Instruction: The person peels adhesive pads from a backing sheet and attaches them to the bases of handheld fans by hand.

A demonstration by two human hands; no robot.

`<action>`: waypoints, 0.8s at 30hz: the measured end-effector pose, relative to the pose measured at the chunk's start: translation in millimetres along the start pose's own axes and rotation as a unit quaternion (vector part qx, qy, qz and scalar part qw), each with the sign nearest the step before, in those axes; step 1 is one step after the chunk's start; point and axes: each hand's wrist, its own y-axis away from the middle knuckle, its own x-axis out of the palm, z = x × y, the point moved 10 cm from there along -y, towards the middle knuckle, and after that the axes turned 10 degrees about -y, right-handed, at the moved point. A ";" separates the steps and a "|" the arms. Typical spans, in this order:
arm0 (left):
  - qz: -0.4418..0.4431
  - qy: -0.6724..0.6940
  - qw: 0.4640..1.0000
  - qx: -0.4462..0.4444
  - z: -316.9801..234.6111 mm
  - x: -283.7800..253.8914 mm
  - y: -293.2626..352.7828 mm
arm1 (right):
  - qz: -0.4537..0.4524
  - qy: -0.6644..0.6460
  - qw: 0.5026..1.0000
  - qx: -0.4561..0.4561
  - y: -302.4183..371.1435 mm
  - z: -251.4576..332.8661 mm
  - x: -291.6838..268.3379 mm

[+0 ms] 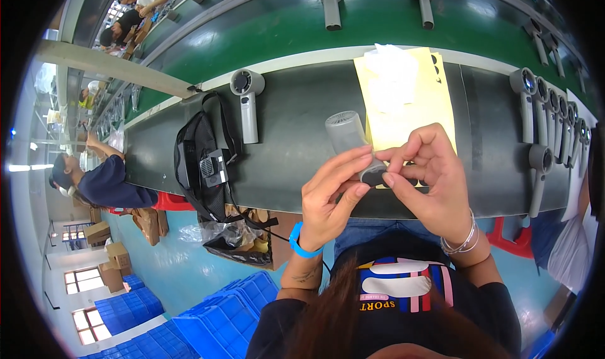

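A grey handheld fan is tilted over the dark work surface, its grille end pointing away from me. My left hand wraps its fingers around the handle. A black round sticker sits at the handle's near end, and the thumb and fingertips of my right hand pinch at its edge. Partly under the hands lie yellow sheets with black round shapes along one edge. Crumpled white paper rests on top of them.
Another handheld fan lies left, beside a black bag with straps. Several fans line the right end. Beyond a pale rail runs a green belt carrying more fans. Blue crates stand behind me; a person sits at left.
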 end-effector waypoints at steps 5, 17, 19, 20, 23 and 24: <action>-0.005 -0.007 1.000 -0.006 -1.2 0.8 0.6 | -0.004 0.004 1.000 0.018 1.7 -2.9 0.2; -0.048 0.061 0.995 -0.061 2.3 7.2 6.7 | -0.022 0.052 0.998 0.021 6.0 1.2 1.4; -0.054 0.072 0.994 -0.069 4.2 8.8 6.9 | -0.018 0.066 0.997 0.016 6.1 1.6 1.0; -0.060 0.072 0.993 -0.076 6.4 8.7 7.0 | -0.014 0.081 0.997 0.011 5.8 2.0 1.3; -0.067 0.077 0.991 -0.083 7.8 7.8 7.7 | -0.028 0.100 0.995 0.012 7.9 3.8 -1.4; -0.069 0.081 0.991 -0.084 7.4 7.4 8.0 | -0.028 0.101 0.994 0.011 8.3 4.5 -1.0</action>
